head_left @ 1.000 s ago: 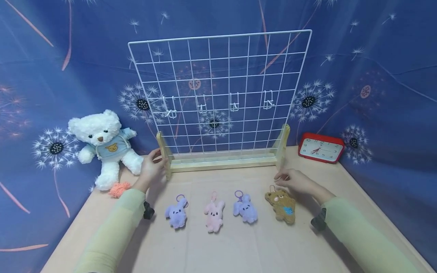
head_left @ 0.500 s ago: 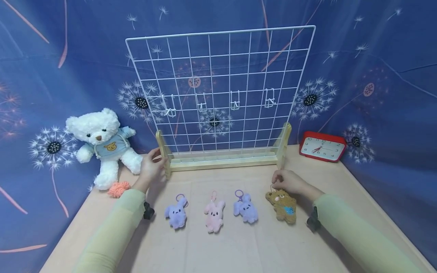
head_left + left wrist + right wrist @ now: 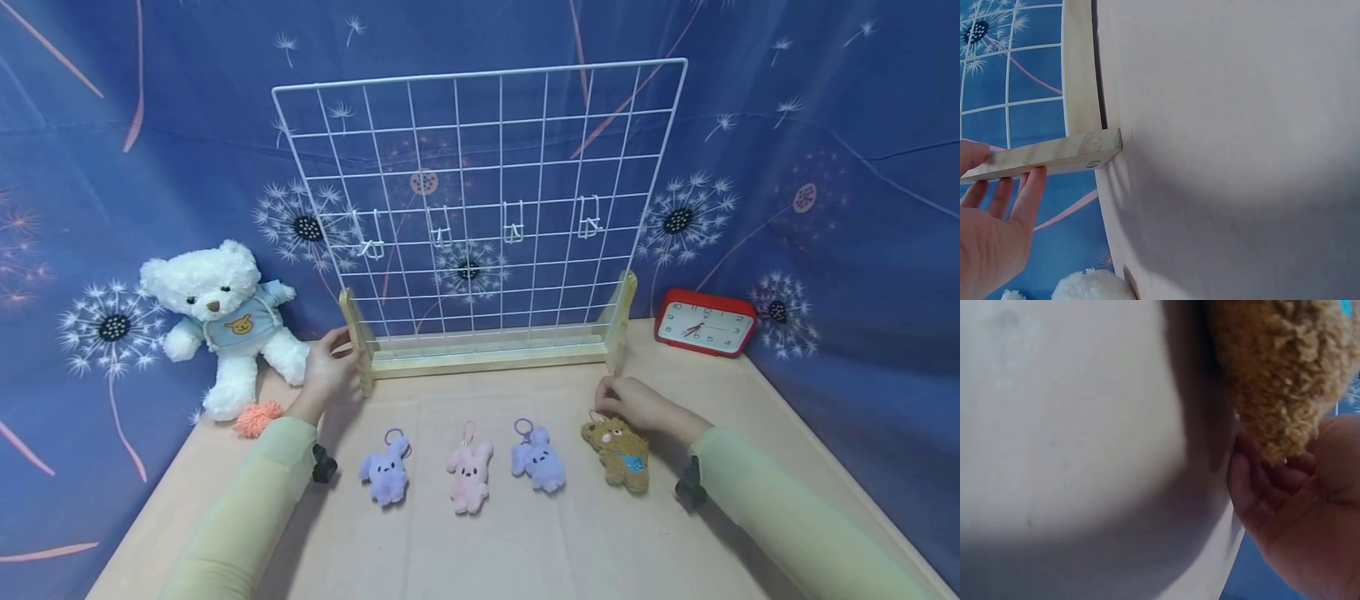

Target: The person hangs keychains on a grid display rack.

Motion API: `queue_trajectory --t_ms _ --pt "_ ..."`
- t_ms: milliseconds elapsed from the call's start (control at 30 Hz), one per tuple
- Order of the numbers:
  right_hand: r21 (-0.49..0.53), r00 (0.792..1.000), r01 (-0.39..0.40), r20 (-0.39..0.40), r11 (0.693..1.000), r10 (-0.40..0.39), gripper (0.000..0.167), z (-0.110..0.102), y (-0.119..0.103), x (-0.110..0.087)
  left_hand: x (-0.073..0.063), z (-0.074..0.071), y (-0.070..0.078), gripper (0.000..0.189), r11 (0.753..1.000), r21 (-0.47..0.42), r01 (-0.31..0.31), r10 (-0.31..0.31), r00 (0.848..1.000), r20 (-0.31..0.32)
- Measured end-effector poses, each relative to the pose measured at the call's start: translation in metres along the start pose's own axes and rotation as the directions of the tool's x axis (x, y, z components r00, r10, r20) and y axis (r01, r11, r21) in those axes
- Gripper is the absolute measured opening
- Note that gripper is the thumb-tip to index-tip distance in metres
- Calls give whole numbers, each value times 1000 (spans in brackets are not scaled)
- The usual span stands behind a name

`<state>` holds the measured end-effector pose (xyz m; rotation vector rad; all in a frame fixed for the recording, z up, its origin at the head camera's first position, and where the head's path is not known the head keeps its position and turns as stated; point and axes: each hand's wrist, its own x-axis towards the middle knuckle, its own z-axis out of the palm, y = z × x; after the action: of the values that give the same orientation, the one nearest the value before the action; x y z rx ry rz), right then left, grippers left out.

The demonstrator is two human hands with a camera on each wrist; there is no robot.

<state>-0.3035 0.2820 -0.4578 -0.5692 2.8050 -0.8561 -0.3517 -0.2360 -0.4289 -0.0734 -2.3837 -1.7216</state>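
My left hand holds the left wooden upright of a white wire grid rack. In the left wrist view the thumb lies on one face of the wooden upright and the fingers on the other. At the right, my right hand pinches the ring at the head of a brown plush bear keychain, which lies on the table. The right wrist view shows the bear's curly fur close by the curled fingers, the ring hidden. To its left lie a purple plush keychain, a pink one and another purple one.
Several white hooks hang in a row on the grid. A white teddy bear in a blue shirt sits at the back left, beside an orange yarn pompom. A red clock stands at the back right.
My right hand has moved slightly left and down onto the bear keychain's ring, and its fingers have closed there. The left hand stays on the rack's upright.
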Motion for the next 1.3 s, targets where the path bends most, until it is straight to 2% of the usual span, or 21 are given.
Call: queue_trajectory --t_ms 133,233,433,600,800,933,1300 --pt "129 999 31 -26 991 -27 12 -2 0 -2 0 0 -1 56 1000 5 6 -6 1000 6" --pt "174 997 69 -48 982 -61 8 -4 -1 -5 1 -1 -3 55 1000 10 8 -8 1000 10" --pt "180 991 95 -106 979 -77 7 -10 -4 -10 2 -1 -4 53 1000 18 3 -3 1000 11" --pt "168 989 86 -135 982 -64 4 -19 -9 -11 2 -2 -5 53 1000 7 3 -3 1000 4" --pt "257 992 54 -122 965 -23 11 -32 -19 -15 1 -5 -5 54 1000 -3 2 -2 1000 2" --pt "307 990 91 -131 947 -53 11 -40 -24 -18 1 -4 -4 56 1000 -5 -2 2 1000 8" --pt "266 973 159 -202 951 -106 10 -55 -42 -20 3 -2 -5 53 1000 7 5 -5 1000 3"
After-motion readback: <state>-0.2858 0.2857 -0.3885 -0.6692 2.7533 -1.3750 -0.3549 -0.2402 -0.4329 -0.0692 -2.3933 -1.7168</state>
